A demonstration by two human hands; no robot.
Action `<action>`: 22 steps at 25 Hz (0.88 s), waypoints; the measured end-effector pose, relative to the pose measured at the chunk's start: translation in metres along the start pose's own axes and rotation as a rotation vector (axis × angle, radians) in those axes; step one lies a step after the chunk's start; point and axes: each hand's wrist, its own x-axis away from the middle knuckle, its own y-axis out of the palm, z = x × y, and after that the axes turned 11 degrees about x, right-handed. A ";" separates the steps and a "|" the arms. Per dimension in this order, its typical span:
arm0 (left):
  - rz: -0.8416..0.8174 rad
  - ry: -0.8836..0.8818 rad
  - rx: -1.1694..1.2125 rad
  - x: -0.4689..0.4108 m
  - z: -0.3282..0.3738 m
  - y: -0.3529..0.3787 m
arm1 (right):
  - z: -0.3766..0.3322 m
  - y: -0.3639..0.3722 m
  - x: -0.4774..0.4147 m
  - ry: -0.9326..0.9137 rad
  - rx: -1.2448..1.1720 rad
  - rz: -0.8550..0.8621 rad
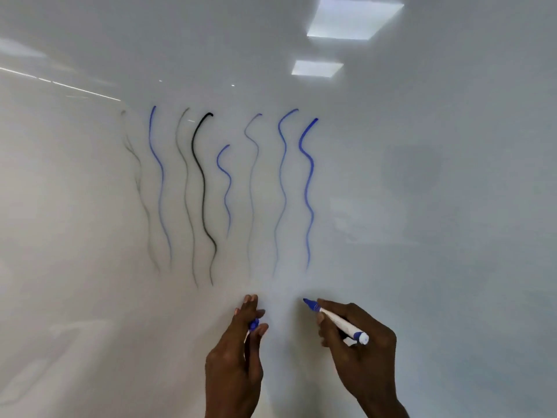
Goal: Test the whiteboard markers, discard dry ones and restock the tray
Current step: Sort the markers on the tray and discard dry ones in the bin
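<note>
board [422,206]: glossy white, smooth, two square light glares [352,18] up top
squiggles [307,182]: eight wavy strokes mid-board. One is bold black, the blues run solid to thin, a few are faint grey
marker [337,322]: round white barrel, blue ends, uncapped, tip pointing up-left just below the strokes
right hand [358,351]: fingers wrapped round the marker
left hand [235,357]: left of it, pinching a small blue bit [253,324], mostly hidden

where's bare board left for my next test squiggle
The widest bare board lies right of the rightmost blue line, above the right hand gripping the uncapped marker. Another patch sits left of the faint grey line. Between them the squiggles crowd close. The left hand, pinching a blue piece, occupies the strip beneath.
</note>
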 end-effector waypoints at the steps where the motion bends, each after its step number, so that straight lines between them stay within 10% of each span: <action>1: 0.054 -0.204 0.151 0.000 0.017 -0.004 | -0.004 -0.004 0.007 0.184 -0.188 -0.028; 5: 0.092 -0.995 0.910 -0.002 0.043 -0.013 | -0.011 -0.015 0.036 0.560 -0.585 -0.149; 8: 0.075 -1.256 1.080 0.012 0.047 -0.017 | -0.014 -0.013 0.066 0.604 -0.511 -0.227; 22: 0.006 -1.329 0.878 0.075 0.045 -0.007 | 0.000 0.001 0.141 0.560 -0.285 -0.298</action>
